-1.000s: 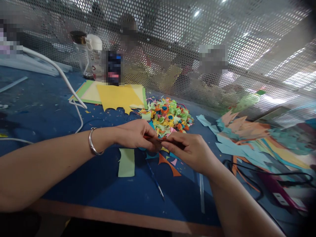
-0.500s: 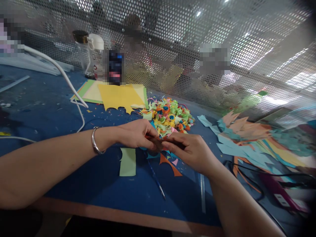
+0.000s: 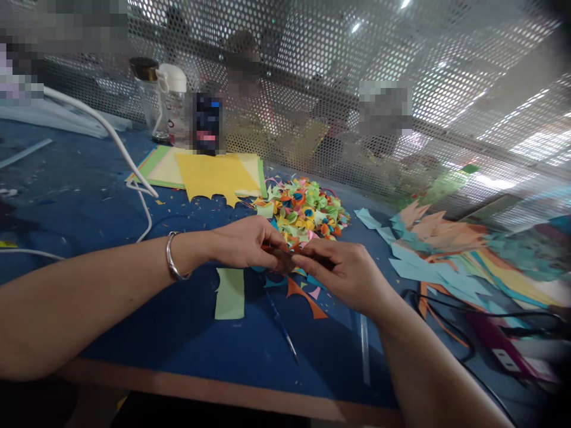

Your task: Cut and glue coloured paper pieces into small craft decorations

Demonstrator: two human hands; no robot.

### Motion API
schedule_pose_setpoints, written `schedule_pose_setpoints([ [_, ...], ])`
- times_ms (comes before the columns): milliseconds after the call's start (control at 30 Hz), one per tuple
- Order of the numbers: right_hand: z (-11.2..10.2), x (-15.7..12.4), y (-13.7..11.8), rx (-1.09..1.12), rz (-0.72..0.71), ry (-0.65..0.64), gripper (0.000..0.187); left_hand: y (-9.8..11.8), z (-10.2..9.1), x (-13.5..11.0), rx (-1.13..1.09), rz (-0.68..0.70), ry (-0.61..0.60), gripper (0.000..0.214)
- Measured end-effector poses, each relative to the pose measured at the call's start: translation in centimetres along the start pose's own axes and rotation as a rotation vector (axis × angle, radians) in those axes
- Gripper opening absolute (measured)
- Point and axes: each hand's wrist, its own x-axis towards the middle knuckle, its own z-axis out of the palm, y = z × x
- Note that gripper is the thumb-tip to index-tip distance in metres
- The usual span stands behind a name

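I am watching my left hand (image 3: 243,242) and right hand (image 3: 343,270) meeting fingertip to fingertip, both pinching a small dark red paper piece (image 3: 282,255) just above the blue table (image 3: 178,333). It is mostly hidden by fingers. A pile of coloured folded bits (image 3: 307,209) is lying just behind, a green strip (image 3: 230,293) and a pen (image 3: 281,324) below.

A blue tabletop (image 3: 80,196) with a wooden front edge (image 3: 200,389) runs up to a perforated metal screen (image 3: 312,71); bright ceiling lights glare through its holes.
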Motion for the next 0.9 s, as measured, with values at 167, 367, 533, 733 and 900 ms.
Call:
schedule_pose_setpoints([
  [167, -0.12, 0.05, -0.18, -0.012, -0.006, 0.009, 0.036, -0.06, -0.02, -0.04, 0.002, 0.004, -0.013, 0.005],
  [367, 0.01, 0.14, 0.01, -0.016, -0.005, -0.009, 0.038, 0.0, -0.06, -0.05, 0.059, -0.009, -0.001, 0.01],
  [533, 0.15, 0.19, 0.22, -0.015, -0.011, -0.018, 0.038, -0.1, 0.03, 0.01, 0.144, 0.023, 0.014, 0.022],
  [733, 0.2, 0.14, 0.19, -0.012, 0.0, -0.026, 0.039, -0.15, 0.1, 0.0, 0.153, 0.028, -0.001, 0.027],
  [900, 0.36, 0.13, 0.12, -0.016, -0.002, -0.008, 0.039, 0.0, 0.22, -0.03, 0.117, -0.006, -0.001, 0.029],
])
